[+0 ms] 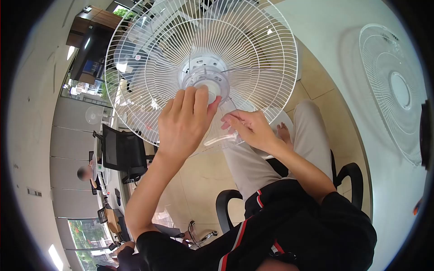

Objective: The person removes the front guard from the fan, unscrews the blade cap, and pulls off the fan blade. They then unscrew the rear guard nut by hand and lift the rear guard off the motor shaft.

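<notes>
In front of me stands a white fan with its wire rear grille (pixel 266 58) uncovered and clear plastic blades (pixel 219 137) mounted at its middle. My left hand (pixel 185 119) is closed, with its fingers and thumb around a pale round knob (pixel 211 92) at the centre of the blade hub. Part of that knob is hidden behind my fingers. Lower and to the right, my right hand (pixel 248 128) is closed in a pinch on the edge of one clear blade, close to the hub.
A front grille (pixel 389 90) with a round centre lies on the pale table (pixel 348 67) at my right. A black office chair (pixel 120 151) stands to the left. Further left are a person (pixel 86 174) and another fan (pixel 94 115). Below is a tiled floor (pixel 194 180).
</notes>
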`<state>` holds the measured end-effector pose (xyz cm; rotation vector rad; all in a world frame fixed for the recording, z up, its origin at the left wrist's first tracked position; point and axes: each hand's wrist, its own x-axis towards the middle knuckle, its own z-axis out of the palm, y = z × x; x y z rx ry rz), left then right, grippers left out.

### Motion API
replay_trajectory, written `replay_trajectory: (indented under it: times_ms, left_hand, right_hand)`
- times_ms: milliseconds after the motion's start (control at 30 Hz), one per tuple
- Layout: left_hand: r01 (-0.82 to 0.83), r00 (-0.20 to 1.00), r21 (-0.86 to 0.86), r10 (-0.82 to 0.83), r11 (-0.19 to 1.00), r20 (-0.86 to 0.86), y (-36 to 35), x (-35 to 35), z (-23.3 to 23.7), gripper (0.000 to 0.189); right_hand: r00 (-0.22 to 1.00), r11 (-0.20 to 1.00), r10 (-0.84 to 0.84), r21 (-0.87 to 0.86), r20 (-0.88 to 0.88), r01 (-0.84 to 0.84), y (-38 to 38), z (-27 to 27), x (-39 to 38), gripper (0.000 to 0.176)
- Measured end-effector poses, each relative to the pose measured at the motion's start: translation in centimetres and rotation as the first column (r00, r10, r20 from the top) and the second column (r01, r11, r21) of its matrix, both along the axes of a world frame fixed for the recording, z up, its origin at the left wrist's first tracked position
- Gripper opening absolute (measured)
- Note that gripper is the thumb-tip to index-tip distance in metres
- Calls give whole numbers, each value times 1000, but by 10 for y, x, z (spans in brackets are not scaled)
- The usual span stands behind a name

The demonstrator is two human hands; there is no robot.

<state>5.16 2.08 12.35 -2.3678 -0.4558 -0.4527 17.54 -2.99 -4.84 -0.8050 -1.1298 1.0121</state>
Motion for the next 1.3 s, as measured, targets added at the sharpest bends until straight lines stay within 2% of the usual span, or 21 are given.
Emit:
replay_trajectory:
  times_ms: [100, 200, 300, 467, 500, 533, 633, 800, 967, 1133, 1300]
  left_hand:
    - [-70, 994, 17, 71, 997, -87, -1, -3, 4, 32]
    - [-40, 989, 44, 46, 998, -139, -5, 5, 9, 32]
    - [-111, 987, 66, 118, 992, -113, -6, 2, -1, 29]
    - [-172, 984, 40, 170, 984, 45, -6, 2, -5, 29]
    - [-184, 981, 36, 181, 982, 72, -9, 3, -6, 30]
    - [-131, 987, 20, 128, 991, 101, -8, 1, -7, 34]
    - [-94, 984, -83, 105, 992, 144, -21, 6, -6, 31]
    - [-130, 985, -63, 136, 990, 104, -14, 3, -5, 29]
    - [-114, 990, -23, 116, 993, 83, -8, 0, -13, 29]
    - [-82, 978, -52, 90, 995, 189, -9, -2, -15, 30]
    - [-95, 963, -25, 98, 995, 250, -12, 2, -19, 26]
  right_hand:
    - [999, 999, -21, 37, 31, 19, 1, -1, 1, 26]
    - [997, 998, -45, 35, 57, 43, -2, 1, 3, 27]
    - [996, 997, -70, 21, 54, 68, -3, 0, -5, 28]
    - [990, 996, -85, 35, 113, 82, -6, -1, -12, 27]
    - [994, 997, -75, 19, 78, 74, -6, 0, -13, 27]
    - [997, 998, -66, 7, 46, 65, -6, 2, -14, 26]
    - [1000, 1000, -23, -7, -1, 23, -5, -1, -16, 24]
    - [999, 1000, -8, -9, 38, 9, -5, 9, -17, 25]
    - [1000, 997, 3, -76, -13, -4, -4, 6, -26, 26]
    - [999, 996, -19, -85, -42, 15, -6, 4, -33, 25]
    - [998, 997, -57, -53, 24, 58, -9, 6, -30, 24]
